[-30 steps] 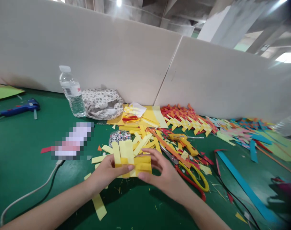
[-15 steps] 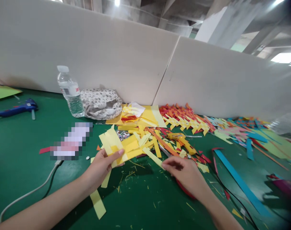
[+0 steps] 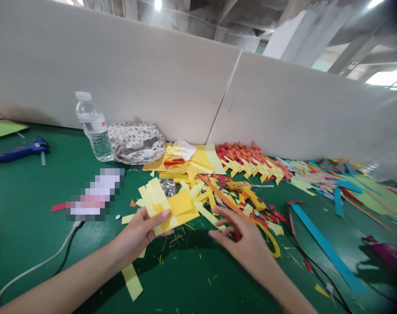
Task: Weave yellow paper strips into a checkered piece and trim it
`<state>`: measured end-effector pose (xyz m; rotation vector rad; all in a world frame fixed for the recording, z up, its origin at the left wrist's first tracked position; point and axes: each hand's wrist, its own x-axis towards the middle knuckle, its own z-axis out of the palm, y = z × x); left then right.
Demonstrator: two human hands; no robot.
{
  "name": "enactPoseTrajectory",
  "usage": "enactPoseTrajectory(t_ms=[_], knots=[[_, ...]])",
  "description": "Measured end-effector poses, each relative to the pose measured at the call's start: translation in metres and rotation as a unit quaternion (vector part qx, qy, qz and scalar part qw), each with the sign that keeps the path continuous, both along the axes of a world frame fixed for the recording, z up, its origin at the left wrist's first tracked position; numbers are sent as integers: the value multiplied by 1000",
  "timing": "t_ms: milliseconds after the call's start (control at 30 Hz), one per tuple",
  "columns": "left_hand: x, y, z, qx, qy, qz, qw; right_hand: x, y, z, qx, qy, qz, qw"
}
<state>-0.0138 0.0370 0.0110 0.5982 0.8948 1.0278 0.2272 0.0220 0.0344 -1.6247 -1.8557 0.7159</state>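
Observation:
My left hand (image 3: 146, 231) pinches a piece of woven paper strips (image 3: 179, 209), pale yellow crossed with deeper yellow, thumb on top. The pale strips stick out at its upper left. To the right, my right hand (image 3: 241, 233) hovers with fingers apart and nothing between them. Just beyond its fingertips a loose pale yellow paper strip (image 3: 207, 213) lies at the edge of the scrap pile. Scissors with a yellow handle (image 3: 273, 244) rest partly hidden beneath that hand.
A yellow glue gun (image 3: 247, 192) lies among paper scraps. Behind are finished woven paper fish (image 3: 251, 168) and a patterned cloth bag (image 3: 136, 141). A water bottle (image 3: 95, 131), a blurred phone on a cable (image 3: 31, 266) and a blue glue gun (image 3: 22, 149) are leftward; a blue strip (image 3: 329, 248) lies right.
My right hand has let go of the pale yellow strip and opened. The scissors' yellow handle now shows beside it. My left hand keeps its hold on the woven paper, slightly lower.

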Motion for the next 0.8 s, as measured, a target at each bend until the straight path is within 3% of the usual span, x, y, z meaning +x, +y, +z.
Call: enactPoseTrajectory(t_ms=[133,200,267,333,400,567,700,800], knots=[[1,-6,2,15,-24,-93,995,-57,-3,8,-63,139,92,984],[1,-6,2,21,-31,-119,992,-71,-1,12,-73,218,143,963],[0,-5,1,27,-29,-119,992,-72,4,10,-46,224,151,962],[-1,-3,0,27,-22,-102,994,-64,10,5,-24,223,99,970],[-1,-1,0,17,-15,-79,997,-51,16,-2,-31,253,5,967],[0,4,-2,-35,-9,23,999,-32,24,-6,5,315,-97,944],[-2,10,-5,-49,-29,110,992,-37,18,-5,13,286,-51,957],[-2,13,-6,-47,-39,158,985,-46,8,-6,-5,162,43,986]])
